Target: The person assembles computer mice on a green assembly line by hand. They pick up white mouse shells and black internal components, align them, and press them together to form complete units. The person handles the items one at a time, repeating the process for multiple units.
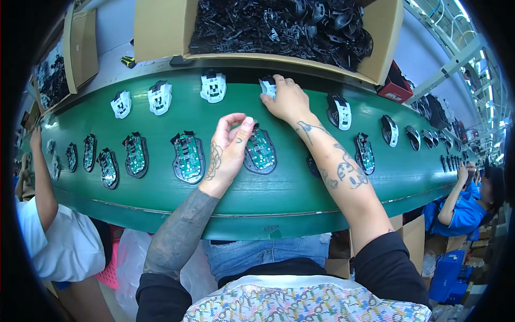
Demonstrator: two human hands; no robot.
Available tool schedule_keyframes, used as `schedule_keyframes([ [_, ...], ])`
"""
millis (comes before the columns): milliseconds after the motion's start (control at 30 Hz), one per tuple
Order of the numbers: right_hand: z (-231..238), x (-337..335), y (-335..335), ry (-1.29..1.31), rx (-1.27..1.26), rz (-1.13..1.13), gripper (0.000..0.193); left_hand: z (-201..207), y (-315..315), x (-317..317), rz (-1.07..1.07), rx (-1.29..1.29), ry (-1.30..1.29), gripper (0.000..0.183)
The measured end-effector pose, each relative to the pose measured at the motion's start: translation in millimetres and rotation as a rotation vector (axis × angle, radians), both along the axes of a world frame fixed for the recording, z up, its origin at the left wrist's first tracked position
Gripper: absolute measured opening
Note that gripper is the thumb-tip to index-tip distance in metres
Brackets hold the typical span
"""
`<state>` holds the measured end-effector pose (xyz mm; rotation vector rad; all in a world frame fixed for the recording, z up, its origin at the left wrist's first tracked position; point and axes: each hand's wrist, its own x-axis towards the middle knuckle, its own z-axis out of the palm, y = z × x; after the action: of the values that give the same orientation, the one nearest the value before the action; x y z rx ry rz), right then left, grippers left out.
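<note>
My right hand (289, 100) reaches to the far side of the green belt, its fingers wrapped over a white and black computer mouse shell (267, 88). Nearer to me, my left hand (229, 147) is closed, thumb and forefinger pinched together; whatever they hold, if anything, is too small to make out. It hovers at the left edge of a mouse base with a green circuit board (261, 153), partly covering it. Another mouse base (188, 158) lies left of that hand. Under my right forearm, a dark piece (313, 165) is mostly hidden.
A green conveyor belt (241, 201) carries more white mouse shells (213, 87) in a far row and circuit-board bases (365, 153) in a near row. Behind it stands a cardboard box (161, 32) of black plastic parts. Co-workers sit at left (61, 241) and right (464, 214).
</note>
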<state>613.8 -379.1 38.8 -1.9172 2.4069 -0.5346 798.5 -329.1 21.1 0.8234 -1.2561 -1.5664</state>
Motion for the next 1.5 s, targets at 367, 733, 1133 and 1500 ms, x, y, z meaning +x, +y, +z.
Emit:
schedule_keyframes([
  [367, 49, 7, 52, -0.72, 0.074, 0.661, 0.032, 14, 5, 15, -0.155, 0.271, 0.371, 0.051],
  [733, 60, -108, -85, 0.172, -0.041, -0.112, 0.027, 18, 1, 17, -0.211, 0.288, 0.42, 0.043],
  [1133, 78, -100, -17, -0.651, -0.383, -0.04, 0.024, 14, 6, 17, -0.236, 0.271, 0.35, 0.042],
  [1500, 42, 7, 114, -1.631, -0.235, 0.282, 0.01, 19, 13, 17, -0.224, 0.189, 0.236, 0.045],
])
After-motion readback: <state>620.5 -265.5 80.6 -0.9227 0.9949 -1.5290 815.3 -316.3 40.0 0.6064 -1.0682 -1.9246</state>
